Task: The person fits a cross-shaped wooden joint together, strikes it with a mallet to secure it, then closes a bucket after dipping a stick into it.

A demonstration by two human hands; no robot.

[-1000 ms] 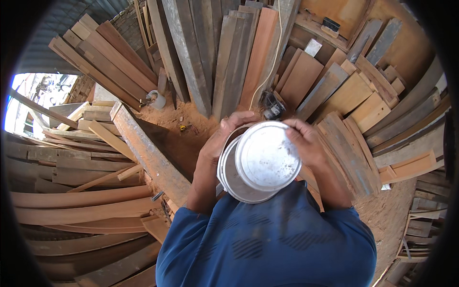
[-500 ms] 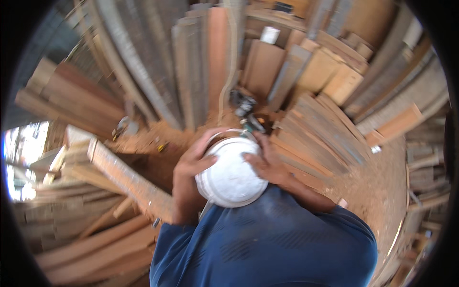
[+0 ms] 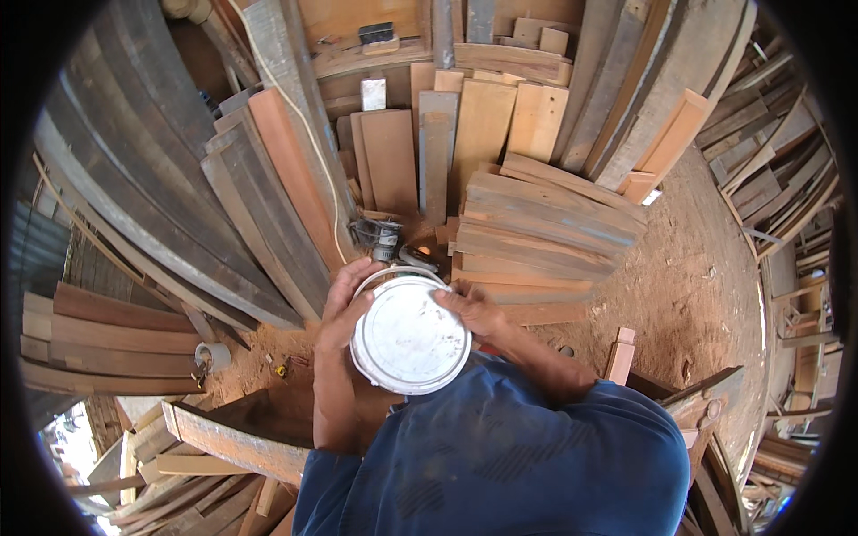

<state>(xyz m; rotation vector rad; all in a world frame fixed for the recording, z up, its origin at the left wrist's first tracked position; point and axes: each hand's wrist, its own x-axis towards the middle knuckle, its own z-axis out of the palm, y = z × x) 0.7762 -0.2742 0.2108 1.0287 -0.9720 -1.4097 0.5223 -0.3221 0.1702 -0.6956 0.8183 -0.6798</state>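
Observation:
A white round pail (image 3: 411, 332) is held close to the front of my blue shirt, a flat, scuffed end facing up at me. I cannot tell whether that face is its lid or its base. A thin wire handle (image 3: 400, 269) arcs along its far side. My left hand (image 3: 347, 306) is closed on the pail's left rim, fingers reaching over the far edge. On the right, my right hand (image 3: 468, 308) grips the opposite side, its thumb lying on the white face. Just beyond the pail sits a grey and black power tool (image 3: 386, 241), partly hidden.
Stacked planks (image 3: 536, 237) lie ahead to the right, and tall boards (image 3: 259, 214) lean at the far left. A pale cord (image 3: 308, 125) hangs down toward the tool. At left are a grey ring-shaped piece (image 3: 213, 357) and a wooden trough-like frame (image 3: 232, 439). Sawdust covers the floor (image 3: 675, 268).
My view has swung to the right, so the boards and floor sit differently in the picture. The pail stays between both hands, its flat face now seen more squarely.

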